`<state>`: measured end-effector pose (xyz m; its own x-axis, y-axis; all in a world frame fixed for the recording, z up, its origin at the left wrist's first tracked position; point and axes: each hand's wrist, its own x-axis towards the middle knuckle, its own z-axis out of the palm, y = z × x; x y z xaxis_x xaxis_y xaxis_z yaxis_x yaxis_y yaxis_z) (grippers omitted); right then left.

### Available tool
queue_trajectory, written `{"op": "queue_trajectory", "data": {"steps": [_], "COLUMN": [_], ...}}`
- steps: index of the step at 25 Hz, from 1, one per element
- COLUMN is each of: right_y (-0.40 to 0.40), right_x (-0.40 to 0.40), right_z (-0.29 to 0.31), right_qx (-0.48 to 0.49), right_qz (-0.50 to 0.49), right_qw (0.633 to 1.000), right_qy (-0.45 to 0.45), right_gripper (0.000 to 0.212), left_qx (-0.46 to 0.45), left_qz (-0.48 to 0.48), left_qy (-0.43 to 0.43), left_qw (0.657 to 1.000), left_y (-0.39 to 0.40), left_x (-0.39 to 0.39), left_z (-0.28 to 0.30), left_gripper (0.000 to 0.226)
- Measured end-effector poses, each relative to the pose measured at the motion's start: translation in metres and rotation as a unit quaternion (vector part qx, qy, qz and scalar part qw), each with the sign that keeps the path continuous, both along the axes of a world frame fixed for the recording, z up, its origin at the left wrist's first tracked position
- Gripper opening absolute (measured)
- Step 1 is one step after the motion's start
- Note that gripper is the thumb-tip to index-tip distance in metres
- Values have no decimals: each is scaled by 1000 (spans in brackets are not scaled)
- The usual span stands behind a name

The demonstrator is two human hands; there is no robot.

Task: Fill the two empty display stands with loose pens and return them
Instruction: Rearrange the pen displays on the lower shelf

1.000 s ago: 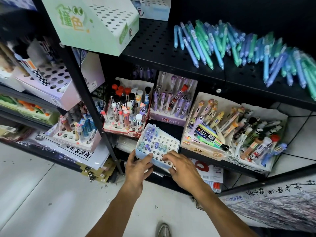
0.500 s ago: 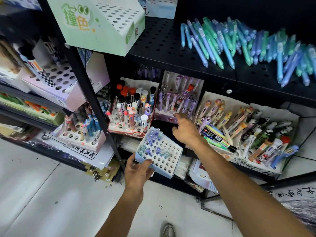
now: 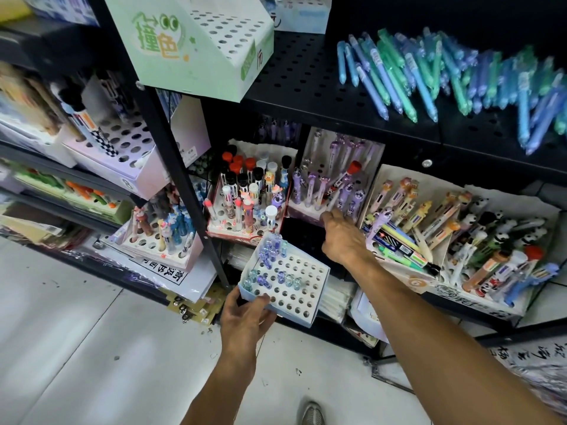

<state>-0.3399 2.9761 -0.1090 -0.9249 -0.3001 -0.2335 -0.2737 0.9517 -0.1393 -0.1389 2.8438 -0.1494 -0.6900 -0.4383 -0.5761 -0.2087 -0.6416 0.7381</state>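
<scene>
Left hand [image 3: 245, 317] grips the pale blue stand [image 3: 283, 285] by its near corner; right hand [image 3: 343, 237], fingers loosely curled and holding nothing, reaches toward the purple pen stand [image 3: 331, 185] at the shelf's front edge

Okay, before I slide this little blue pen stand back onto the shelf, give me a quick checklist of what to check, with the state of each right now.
1. Grip on the blue stand: left hand holds only its near corner, stand tilted. Not ok.
2. Pens in it: few, clustered toward the far-left corner, most holes empty. Not ok.
3. Gap on the shelf beside the red stand: dark, looks free. Ok.
4. Right hand: reaching at the purple stand's front edge; contact cannot tell.
5. Loose pens on the upper shelf: plenty left. Ok.
</scene>
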Motion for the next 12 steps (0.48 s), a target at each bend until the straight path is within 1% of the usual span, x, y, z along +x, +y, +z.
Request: {"op": "queue_trajectory", "data": {"steps": [3, 7, 9, 12], "right_y": [-4, -8, -6, 1], "right_x": [2, 4, 12, 34], "right_z": [-1, -6, -6, -9], "right_qx": [-8, -18, -24, -23], "right_qz": [-25, -46, -38, -3], "right_qw": [999, 996, 994, 992], "right_qy": [22, 75, 102, 121], "right_gripper": [53, 28, 27, 39], "left_qx": [-9, -19, -22, -23], "left_qz": [6, 10, 13, 26], "left_qy": [0, 3, 7, 7], "left_qw": [1000, 1000, 1000, 999], "left_y": [-5, -15, -19, -22], "left_x": [6, 8, 10, 17], "left_z": [4, 4, 3, 1], "left_gripper": [49, 49, 48, 48]}}
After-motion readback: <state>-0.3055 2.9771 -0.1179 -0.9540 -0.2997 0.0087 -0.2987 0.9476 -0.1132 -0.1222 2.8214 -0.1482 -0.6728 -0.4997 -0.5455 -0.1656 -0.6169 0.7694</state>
